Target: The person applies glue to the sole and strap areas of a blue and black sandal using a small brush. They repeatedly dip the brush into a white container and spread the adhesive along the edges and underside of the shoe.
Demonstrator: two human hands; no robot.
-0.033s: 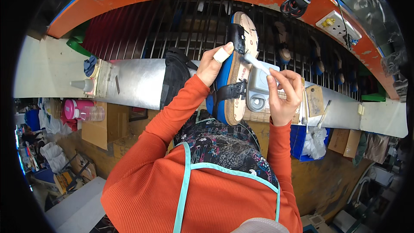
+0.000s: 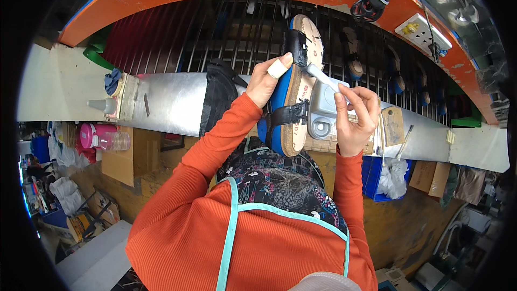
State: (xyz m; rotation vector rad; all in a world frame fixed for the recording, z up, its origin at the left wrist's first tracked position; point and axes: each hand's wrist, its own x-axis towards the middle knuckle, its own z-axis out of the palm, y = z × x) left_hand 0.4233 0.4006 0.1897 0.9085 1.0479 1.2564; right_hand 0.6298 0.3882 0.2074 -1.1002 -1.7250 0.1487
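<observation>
Two Hands, One Sandal, One Little Brush

Nothing has moved since the picture before: both hands and the shoe sit in the same spots, so the brushing work is at the same point.

The left hand (image 2: 267, 78) has its grip closed around the sandal (image 2: 297, 91), with a taped finger near the top. The sandal stands up on its end, in the air just over the shiny worktop (image 2: 172, 102). It has a blue edge, a tan inside and black straps.

The right hand (image 2: 355, 116) pinches a small white brush (image 2: 323, 77). The brush tip touches the top strap. A grey tin (image 2: 323, 110) sits just behind the sandal. More sandals (image 2: 353, 54) lie on the dark rack (image 2: 215, 27) behind.
</observation>
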